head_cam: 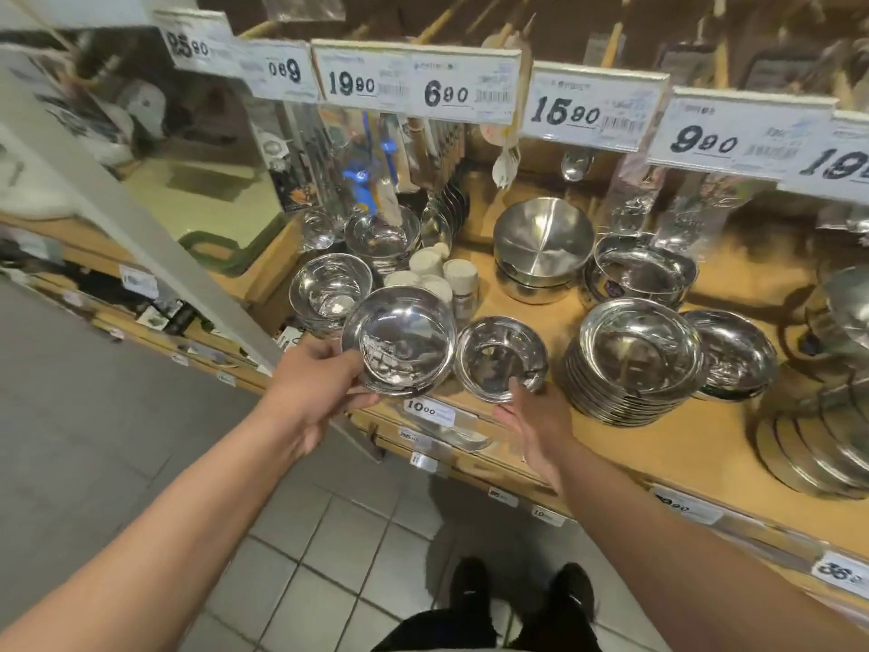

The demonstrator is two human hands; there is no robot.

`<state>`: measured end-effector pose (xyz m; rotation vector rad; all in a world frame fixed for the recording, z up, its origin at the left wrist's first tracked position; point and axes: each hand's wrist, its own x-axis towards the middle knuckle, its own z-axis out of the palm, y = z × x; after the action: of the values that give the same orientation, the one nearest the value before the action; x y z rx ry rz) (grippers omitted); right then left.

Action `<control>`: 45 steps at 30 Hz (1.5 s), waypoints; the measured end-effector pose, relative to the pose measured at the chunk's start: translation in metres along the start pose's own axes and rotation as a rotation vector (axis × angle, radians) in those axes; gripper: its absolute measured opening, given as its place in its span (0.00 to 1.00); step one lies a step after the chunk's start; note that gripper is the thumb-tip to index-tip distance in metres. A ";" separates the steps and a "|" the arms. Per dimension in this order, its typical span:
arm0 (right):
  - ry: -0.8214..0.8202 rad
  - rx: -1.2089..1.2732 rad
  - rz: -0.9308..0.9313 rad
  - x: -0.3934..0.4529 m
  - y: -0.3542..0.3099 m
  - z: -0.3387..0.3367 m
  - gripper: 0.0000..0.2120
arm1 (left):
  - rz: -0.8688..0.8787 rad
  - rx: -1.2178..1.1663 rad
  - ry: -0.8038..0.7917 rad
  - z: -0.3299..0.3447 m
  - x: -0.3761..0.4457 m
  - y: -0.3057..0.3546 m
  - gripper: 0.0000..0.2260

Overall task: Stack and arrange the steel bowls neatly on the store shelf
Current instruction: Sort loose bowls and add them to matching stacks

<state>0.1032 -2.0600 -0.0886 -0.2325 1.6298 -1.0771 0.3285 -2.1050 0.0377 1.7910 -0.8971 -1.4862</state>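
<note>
Left hand [314, 379] grips steel bowl [399, 341]; right hand [536, 423] open

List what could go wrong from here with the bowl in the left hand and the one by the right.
1. The left hand grips the held bowl only at its near rim, out past the shelf edge; a slip would likely drop it to the floor.
2. The small bowl sits close to that edge; the right hand at its rim could nudge it off.
3. Swinging the held bowl back could knock the white jars.
</note>
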 end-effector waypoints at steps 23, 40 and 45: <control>0.115 -0.064 -0.293 -0.132 -0.064 -0.108 0.13 | 0.072 0.068 -0.342 0.092 -0.029 0.068 0.02; 0.604 0.462 -0.350 -0.228 -0.039 -0.389 0.14 | 0.194 0.322 -0.813 0.288 -0.168 0.023 0.05; 0.638 0.471 -0.332 -0.226 -0.024 -0.469 0.07 | 0.236 0.393 -0.833 0.351 -0.215 -0.020 0.04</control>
<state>-0.2233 -1.6851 0.0672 0.1839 1.8576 -1.8926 -0.0433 -1.9335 0.0837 1.1952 -1.8379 -2.0162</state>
